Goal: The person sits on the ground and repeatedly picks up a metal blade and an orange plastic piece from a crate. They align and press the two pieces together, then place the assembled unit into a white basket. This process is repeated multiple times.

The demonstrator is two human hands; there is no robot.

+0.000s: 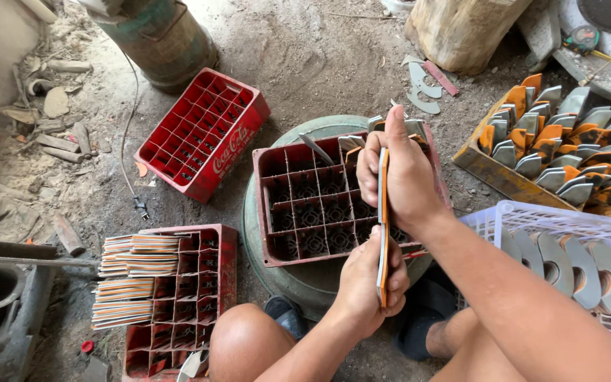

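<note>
Both hands hold one thin stack of flat curved metal pieces, orange and grey, seen edge-on. My right hand grips its upper end from the right. My left hand grips its lower end from below. The stack hangs above a dark red divided crate that rests on a round green drum. Several pieces stand in the crate's far right cells.
A second red crate lies empty at the upper left. A third crate at lower left holds stacked pieces. A wooden tray of orange-grey pieces sits at right, a white plastic basket below it. My knee is at the bottom.
</note>
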